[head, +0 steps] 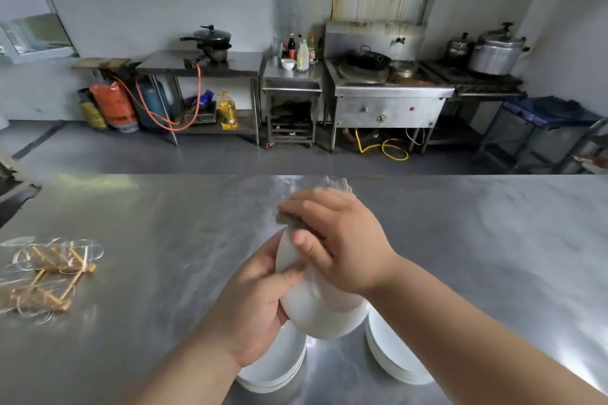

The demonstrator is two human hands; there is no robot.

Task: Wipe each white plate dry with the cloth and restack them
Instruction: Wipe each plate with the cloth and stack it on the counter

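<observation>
I hold one white plate (324, 312) tilted above the steel table (171, 240). My left hand (260, 302) grips its left edge from below. My right hand (342, 240) presses a grey cloth (288, 220) against the plate's upper part; most of the cloth is hidden under the palm. Under my hands stand two stacks of white plates: a left stack (279, 368) and a right stack (394, 358), both partly covered by my forearms.
A bundle of clear plastic and thin wooden sticks (49, 273) lies at the table's left. Beyond the table's far edge are the floor, gas cylinders (115, 105), a stove counter (391, 89) and pots.
</observation>
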